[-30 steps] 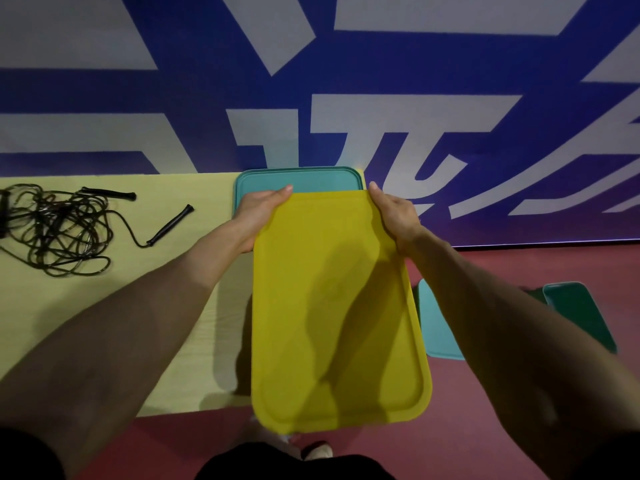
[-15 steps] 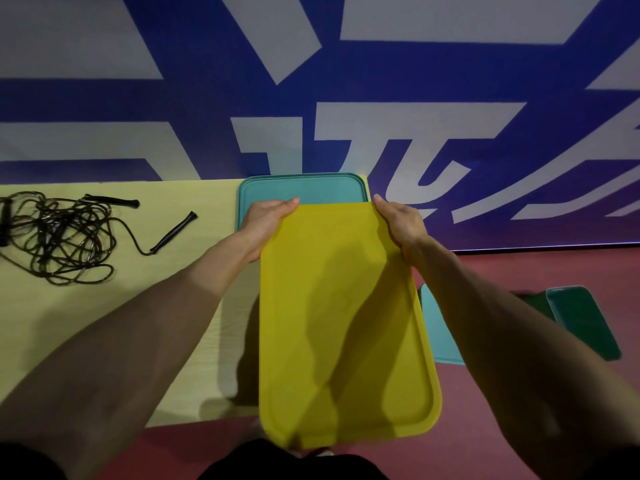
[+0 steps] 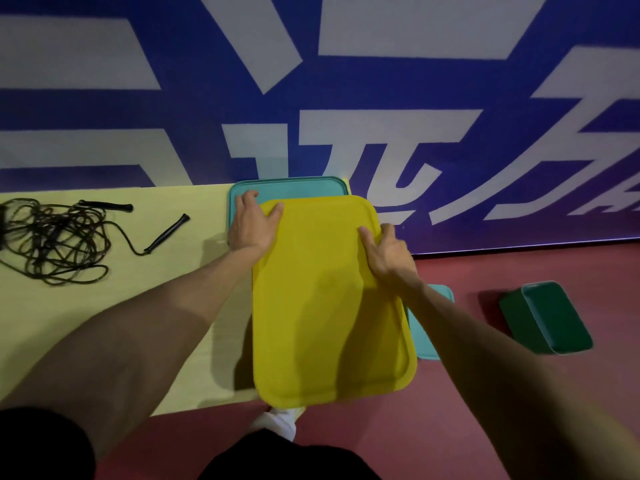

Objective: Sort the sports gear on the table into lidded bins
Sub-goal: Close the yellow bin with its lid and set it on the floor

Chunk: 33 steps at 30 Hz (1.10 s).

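Note:
A large yellow lid (image 3: 329, 306) lies flat at the right end of the pale yellow table (image 3: 104, 306), overhanging the near edge. My left hand (image 3: 251, 225) grips its far left corner, thumb on top. My right hand (image 3: 388, 252) holds its right edge, thumb on top. Behind the yellow lid, a teal lid (image 3: 291, 187) lies partly covered by it. A tangled black jump rope (image 3: 52, 237) with black handles rests at the table's left.
On the red floor to the right lie a dark green bin (image 3: 547, 318) and a teal lid or bin (image 3: 426, 327), partly hidden by my right arm. A blue and white banner wall (image 3: 346, 98) stands right behind the table. My white shoe (image 3: 277, 420) shows below.
The yellow lid has moved away from me and dropped flat over the table's right end. Both hands shifted from its far edge to its sides, thumbs now on top.

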Each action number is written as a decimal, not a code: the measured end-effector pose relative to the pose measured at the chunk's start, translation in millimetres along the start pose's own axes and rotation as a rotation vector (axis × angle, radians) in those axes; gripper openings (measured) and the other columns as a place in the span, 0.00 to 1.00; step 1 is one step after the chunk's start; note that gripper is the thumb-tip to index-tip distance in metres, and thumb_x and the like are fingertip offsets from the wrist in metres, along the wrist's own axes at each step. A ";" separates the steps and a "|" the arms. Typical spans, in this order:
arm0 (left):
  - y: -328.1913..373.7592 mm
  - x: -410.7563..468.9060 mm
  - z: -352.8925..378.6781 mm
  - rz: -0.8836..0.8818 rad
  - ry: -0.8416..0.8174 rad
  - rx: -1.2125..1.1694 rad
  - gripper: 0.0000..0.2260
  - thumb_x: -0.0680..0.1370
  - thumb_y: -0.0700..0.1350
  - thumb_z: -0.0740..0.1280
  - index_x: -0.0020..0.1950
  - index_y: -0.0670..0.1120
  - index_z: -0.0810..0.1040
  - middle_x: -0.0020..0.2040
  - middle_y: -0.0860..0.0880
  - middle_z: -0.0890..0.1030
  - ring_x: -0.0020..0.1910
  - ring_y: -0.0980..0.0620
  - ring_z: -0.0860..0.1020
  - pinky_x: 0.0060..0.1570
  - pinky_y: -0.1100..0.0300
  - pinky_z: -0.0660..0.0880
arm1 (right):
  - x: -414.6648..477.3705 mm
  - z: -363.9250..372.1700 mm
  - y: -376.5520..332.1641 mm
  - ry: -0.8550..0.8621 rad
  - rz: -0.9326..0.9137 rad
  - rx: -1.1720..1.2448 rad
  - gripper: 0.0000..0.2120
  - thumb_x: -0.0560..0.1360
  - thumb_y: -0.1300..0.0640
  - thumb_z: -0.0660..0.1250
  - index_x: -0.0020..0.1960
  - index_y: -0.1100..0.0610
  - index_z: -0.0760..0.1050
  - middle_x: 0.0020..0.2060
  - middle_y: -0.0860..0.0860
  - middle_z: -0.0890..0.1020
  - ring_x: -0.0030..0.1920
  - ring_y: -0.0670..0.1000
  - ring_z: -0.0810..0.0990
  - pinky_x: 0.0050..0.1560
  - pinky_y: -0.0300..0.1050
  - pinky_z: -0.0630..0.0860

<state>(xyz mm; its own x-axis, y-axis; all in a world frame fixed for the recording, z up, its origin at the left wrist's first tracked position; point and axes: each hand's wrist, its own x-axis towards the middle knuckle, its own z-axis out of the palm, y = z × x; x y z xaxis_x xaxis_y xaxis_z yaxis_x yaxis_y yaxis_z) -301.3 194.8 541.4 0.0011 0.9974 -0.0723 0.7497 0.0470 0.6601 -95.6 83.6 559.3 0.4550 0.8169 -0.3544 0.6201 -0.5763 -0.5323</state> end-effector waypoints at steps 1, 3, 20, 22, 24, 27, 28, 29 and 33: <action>-0.1 -12.6 -0.4 -0.020 -0.003 -0.002 0.26 0.79 0.58 0.61 0.71 0.44 0.63 0.69 0.45 0.67 0.62 0.43 0.73 0.55 0.48 0.71 | -11.7 -1.1 9.3 -0.010 0.019 0.005 0.33 0.78 0.34 0.49 0.69 0.61 0.62 0.60 0.64 0.76 0.59 0.62 0.76 0.58 0.59 0.73; -5.5 -36.9 -0.8 -0.063 -0.030 -0.008 0.27 0.80 0.57 0.58 0.73 0.43 0.60 0.70 0.43 0.66 0.64 0.40 0.71 0.57 0.47 0.70 | -28.4 2.7 22.1 -0.021 0.051 0.021 0.35 0.78 0.33 0.47 0.66 0.62 0.66 0.60 0.63 0.76 0.59 0.61 0.76 0.58 0.58 0.73; -22.9 -195.0 -9.7 -0.405 -0.278 -0.536 0.28 0.76 0.62 0.63 0.67 0.41 0.72 0.59 0.40 0.79 0.54 0.40 0.79 0.52 0.49 0.77 | -129.3 -2.1 101.2 -0.233 0.196 0.763 0.33 0.74 0.39 0.66 0.67 0.63 0.71 0.61 0.60 0.78 0.59 0.61 0.78 0.63 0.60 0.74; -5.8 -202.2 -3.8 -0.368 -0.318 -0.534 0.28 0.77 0.62 0.62 0.66 0.42 0.72 0.58 0.41 0.79 0.53 0.40 0.79 0.54 0.47 0.77 | -139.0 -15.4 118.4 -0.191 0.211 0.791 0.33 0.73 0.39 0.67 0.67 0.64 0.71 0.61 0.60 0.78 0.59 0.60 0.78 0.62 0.59 0.75; 15.7 -204.5 4.2 -0.304 -0.341 -0.531 0.25 0.77 0.61 0.62 0.65 0.43 0.73 0.58 0.42 0.79 0.54 0.41 0.79 0.55 0.46 0.77 | -146.0 -31.7 133.4 -0.142 0.217 0.810 0.33 0.73 0.40 0.68 0.66 0.65 0.71 0.60 0.59 0.79 0.58 0.59 0.79 0.60 0.56 0.76; 55.4 -207.0 21.6 -0.197 -0.377 -0.551 0.23 0.78 0.59 0.62 0.65 0.45 0.73 0.59 0.44 0.79 0.56 0.41 0.78 0.57 0.47 0.75 | -156.7 -63.1 157.3 -0.033 0.209 0.850 0.33 0.72 0.40 0.70 0.65 0.64 0.73 0.59 0.59 0.80 0.53 0.57 0.81 0.55 0.52 0.78; 72.0 -207.4 33.1 -0.168 -0.408 -0.544 0.23 0.78 0.60 0.62 0.65 0.45 0.73 0.59 0.44 0.79 0.56 0.41 0.78 0.57 0.46 0.75 | -161.0 -76.1 168.8 0.017 0.217 0.873 0.32 0.72 0.41 0.70 0.65 0.64 0.74 0.59 0.58 0.80 0.52 0.57 0.81 0.53 0.51 0.78; 85.4 -208.7 41.6 -0.151 -0.433 -0.532 0.24 0.77 0.60 0.62 0.64 0.44 0.74 0.58 0.44 0.79 0.55 0.41 0.78 0.56 0.47 0.76 | -163.6 -85.6 179.2 0.054 0.222 0.892 0.32 0.72 0.41 0.70 0.65 0.64 0.74 0.58 0.59 0.80 0.51 0.57 0.81 0.52 0.51 0.78; 127.1 -217.3 80.7 -0.120 -0.540 -0.535 0.25 0.77 0.61 0.62 0.63 0.43 0.73 0.56 0.43 0.80 0.53 0.41 0.79 0.53 0.48 0.77 | -171.6 -117.8 214.9 0.153 0.257 0.944 0.30 0.73 0.43 0.70 0.66 0.63 0.73 0.58 0.59 0.80 0.50 0.56 0.81 0.50 0.50 0.77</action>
<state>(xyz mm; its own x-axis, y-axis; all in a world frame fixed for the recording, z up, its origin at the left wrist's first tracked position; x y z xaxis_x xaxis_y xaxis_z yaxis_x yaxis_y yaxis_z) -152.8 -20.4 580.6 0.3654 0.8252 -0.4307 0.3432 0.3107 0.8864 34.8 -183.1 596.3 0.6234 0.6194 -0.4773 -0.2424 -0.4272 -0.8710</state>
